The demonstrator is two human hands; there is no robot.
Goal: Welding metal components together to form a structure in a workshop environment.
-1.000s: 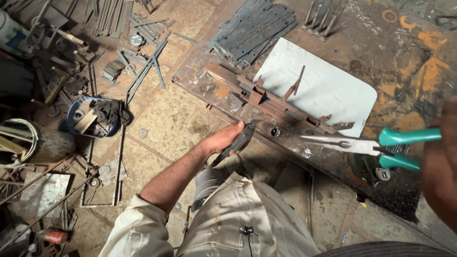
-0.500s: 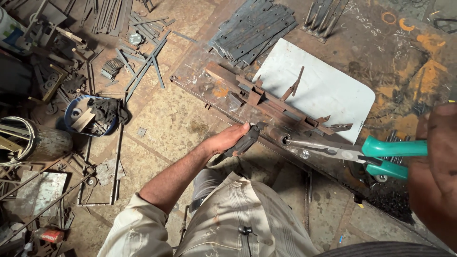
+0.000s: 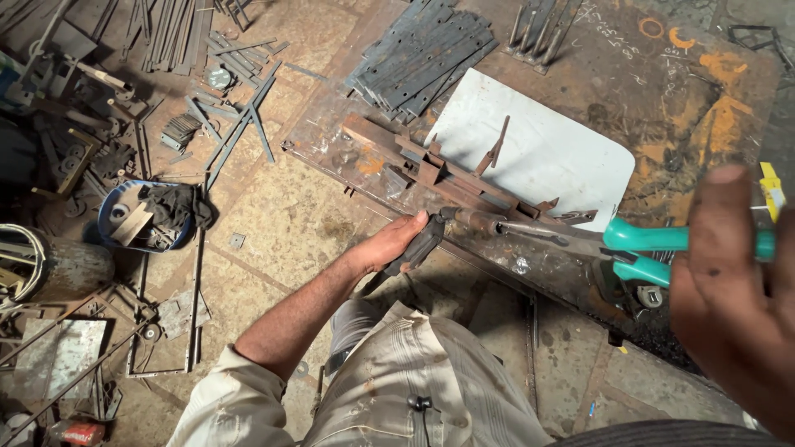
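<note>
Left hand (image 3: 396,242): at centre, wrapped around a dark flat metal piece (image 3: 421,245).
Right hand (image 3: 733,290): at 3 o'clock, gripping green-handled pliers (image 3: 596,244), nose on a rusty tube (image 3: 479,220).
White sheet (image 3: 538,153): at 1 o'clock.
Blue tub (image 3: 112,217): at 9 o'clock.

I see a white sheet (image 3: 542,153) lying flat on the rusty table (image 3: 662,91). A stack of grey perforated metal strips (image 3: 422,58) lies beyond it. On the floor to the left, I note a blue basin (image 3: 112,219) holding scraps and dark cloth, with loose angle irons (image 3: 236,124) nearby.
</note>
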